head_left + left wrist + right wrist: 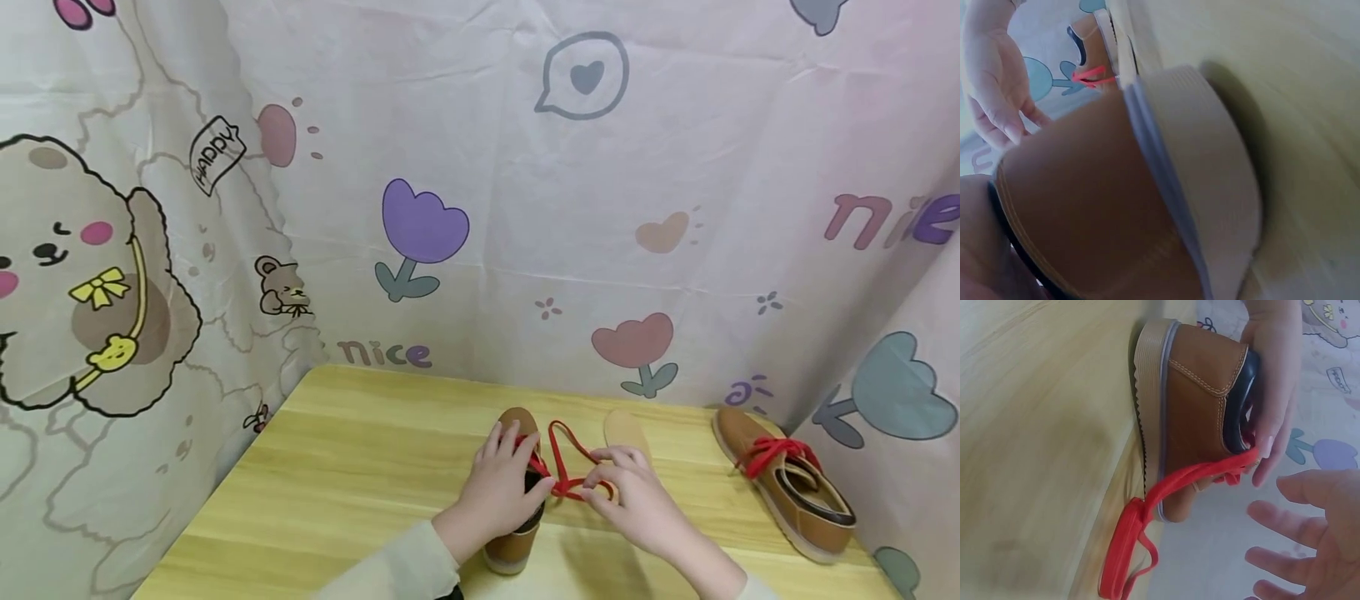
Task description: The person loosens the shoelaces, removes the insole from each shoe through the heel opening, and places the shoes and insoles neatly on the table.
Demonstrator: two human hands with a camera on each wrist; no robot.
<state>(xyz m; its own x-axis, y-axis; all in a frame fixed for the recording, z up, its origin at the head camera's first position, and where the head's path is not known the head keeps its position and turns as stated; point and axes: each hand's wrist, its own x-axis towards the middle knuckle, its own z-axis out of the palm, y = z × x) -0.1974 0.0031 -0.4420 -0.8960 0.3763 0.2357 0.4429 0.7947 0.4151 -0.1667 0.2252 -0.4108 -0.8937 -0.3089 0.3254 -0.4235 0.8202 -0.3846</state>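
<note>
A brown leather shoe [509, 550] with a black collar and pale sole stands on the table, toe pointing away. Over its top lies my left hand [495, 492], fingers stretched across the lacing and thumb near the opening. A long red shoelace [1124, 550] runs from the lacing and trails down at the shoe's right side, with loops in it. My right hand [633, 504] hovers by these loops. In the right wrist view its fingers [1288, 525] are spread, with nothing between them. The left wrist view shows the heel [1104, 200] close up.
At the right end of the wooden table [360, 467] stands another brown shoe [810, 508], its red lace tied in a bow. Behind my right hand lies a flat, light-tan rounded piece [626, 429]. A printed curtain [480, 167] hangs along the table's back and sides.
</note>
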